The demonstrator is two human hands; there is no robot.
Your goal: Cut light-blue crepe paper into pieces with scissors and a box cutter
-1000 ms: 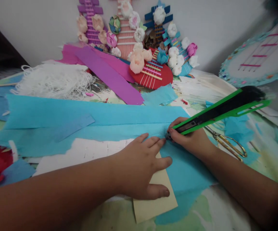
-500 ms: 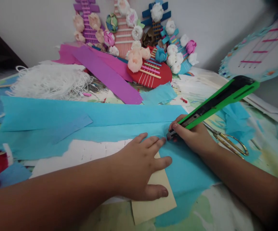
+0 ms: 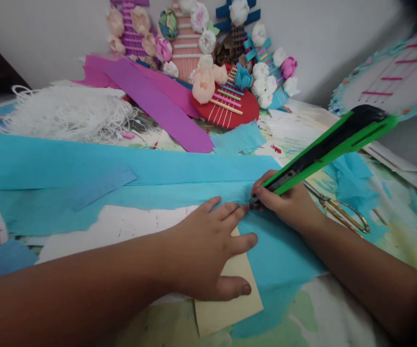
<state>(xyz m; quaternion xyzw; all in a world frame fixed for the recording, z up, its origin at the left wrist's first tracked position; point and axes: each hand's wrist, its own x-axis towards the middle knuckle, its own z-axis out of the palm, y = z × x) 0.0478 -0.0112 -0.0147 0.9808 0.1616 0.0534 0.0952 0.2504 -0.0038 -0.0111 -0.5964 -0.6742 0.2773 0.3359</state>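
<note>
My right hand (image 3: 284, 200) grips a green and black utility knife (image 3: 324, 152), its handle slanting up to the right. The knife's tip end meets the blue paper (image 3: 280, 246) just beyond my left fingertips; the blade itself is hard to make out. My left hand (image 3: 215, 250) lies flat with fingers spread, pressing on a cream card (image 3: 230, 308) and the blue paper's edge. Under my left forearm is a white sheet (image 3: 122, 226) with small marks. A long folded strip of blue paper (image 3: 158, 164) stretches away to the left, with a small blue-grey strip (image 3: 110, 185) on it.
Gold-handled scissors (image 3: 342, 212) lie right of my right hand, near crumpled blue paper (image 3: 353, 178). Behind are a heap of white string (image 3: 67, 113), a purple strip (image 3: 161, 106), and a red disc (image 3: 226, 103) with paper flowers. A decorated oval board (image 3: 385, 77) leans at right.
Both hands stay almost in place, the knife still in my right hand; its handle end sits slightly farther right and higher. The view has shifted a little, moving the left part of the blue strip leftward.
</note>
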